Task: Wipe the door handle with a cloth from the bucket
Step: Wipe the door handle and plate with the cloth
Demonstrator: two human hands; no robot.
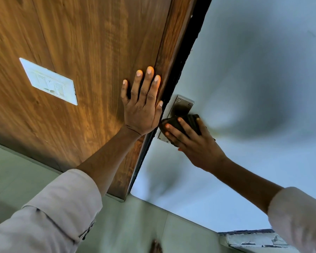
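Note:
A dark cloth is wrapped over the door handle, whose metal backplate shows above it on the pale grey door. My right hand grips the cloth against the handle; the lever itself is hidden under cloth and fingers. My left hand lies flat with fingers spread on the wooden panel, right beside the door's edge. No bucket is in view.
A white switch plate is set in the wooden panel to the left. A dark gap runs between panel and door. Pale floor tiles lie below, with a worn white ledge at the bottom right.

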